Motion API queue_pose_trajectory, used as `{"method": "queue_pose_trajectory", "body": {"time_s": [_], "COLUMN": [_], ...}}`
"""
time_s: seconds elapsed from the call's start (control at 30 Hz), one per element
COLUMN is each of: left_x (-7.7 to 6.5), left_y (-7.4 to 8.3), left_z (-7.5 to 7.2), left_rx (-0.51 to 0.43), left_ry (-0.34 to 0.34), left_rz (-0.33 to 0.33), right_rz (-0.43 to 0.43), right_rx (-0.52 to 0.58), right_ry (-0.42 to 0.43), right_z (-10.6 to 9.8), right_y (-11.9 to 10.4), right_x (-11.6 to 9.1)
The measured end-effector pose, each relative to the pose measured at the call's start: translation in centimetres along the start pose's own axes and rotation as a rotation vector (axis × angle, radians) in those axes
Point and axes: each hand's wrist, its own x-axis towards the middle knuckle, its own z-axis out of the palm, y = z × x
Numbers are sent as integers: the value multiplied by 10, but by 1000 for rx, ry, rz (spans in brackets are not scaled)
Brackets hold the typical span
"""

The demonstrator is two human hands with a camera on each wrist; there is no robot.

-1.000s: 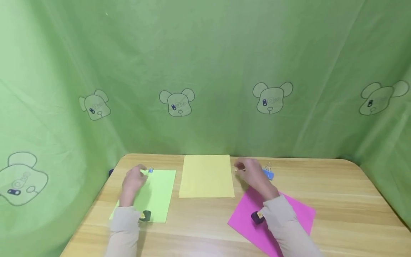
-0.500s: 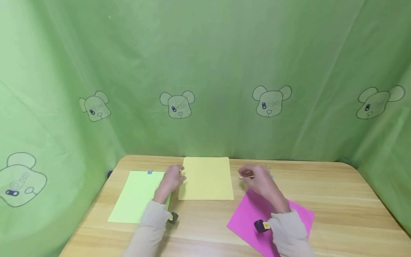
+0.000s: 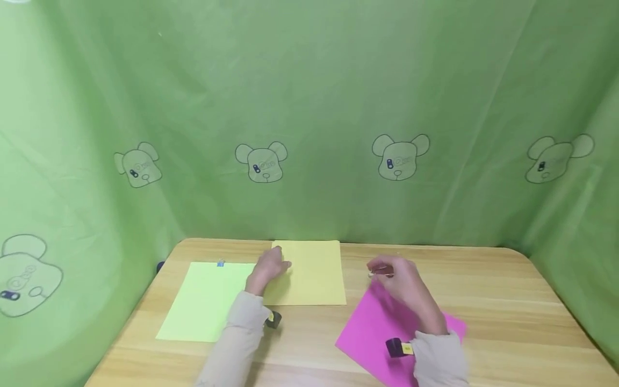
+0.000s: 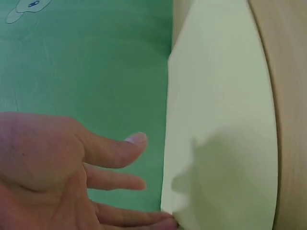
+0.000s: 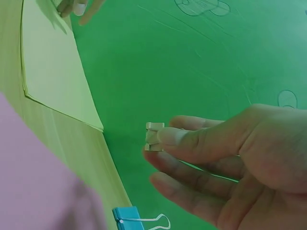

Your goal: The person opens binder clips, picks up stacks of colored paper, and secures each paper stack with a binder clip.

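My left hand (image 3: pixel 268 267) is at the left edge of a stack of yellow paper (image 3: pixel 316 274), thumb and fingers spread. In the left wrist view its lower fingertips (image 4: pixel 165 223) are right at the paper's edge. My right hand (image 3: pixel 405 277) is raised to the right of the stack. Between thumb and fingers it pinches a small pale binder clip (image 5: pixel 152 139). Below that hand in the right wrist view lies a larger blue binder clip (image 5: pixel 128 218), hidden behind the hand in the head view.
A light green sheet (image 3: pixel 198 306) with a small blue binder clip (image 3: pixel 221 263) at its top edge lies on the left of the wooden table (image 3: pixel 508 301). Magenta paper (image 3: pixel 367 338) lies at an angle under my right forearm. A green curtain (image 3: pixel 319 107) surrounds the table.
My left hand has moved right, from the clip on the green sheet to the yellow paper's left edge. My right hand has come slightly nearer and right, still pinching the pale clip.
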Motion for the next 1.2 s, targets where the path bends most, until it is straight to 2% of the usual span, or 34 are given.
{"method": "queue_pose_trajectory", "body": {"time_s": [0.1, 0.27, 0.4, 0.47, 0.67, 0.9, 1.2], "left_x": [3, 8, 11, 11, 9, 1, 1], "left_y": [7, 12, 12, 12, 9, -3, -5], "left_z": [8, 26, 33, 34, 30, 31, 34], "left_rx": [45, 186, 298, 320, 250, 154, 98], "left_ry": [33, 118, 128, 122, 135, 222, 239], "left_rz": [-55, -167, -204, -208, -214, -194, -192], "right_rz": [14, 21, 48, 69, 121, 129, 145], "right_rx": [-17, -14, 31, 48, 48, 39, 16], "right_ry": [19, 18, -1, -7, 8, 16, 20], "right_z": [-6, -14, -19, -23, -34, -39, -50], "right_y": [5, 10, 13, 16, 22, 29, 36], "right_x": [-6, -12, -14, -16, -20, -23, -28]}}
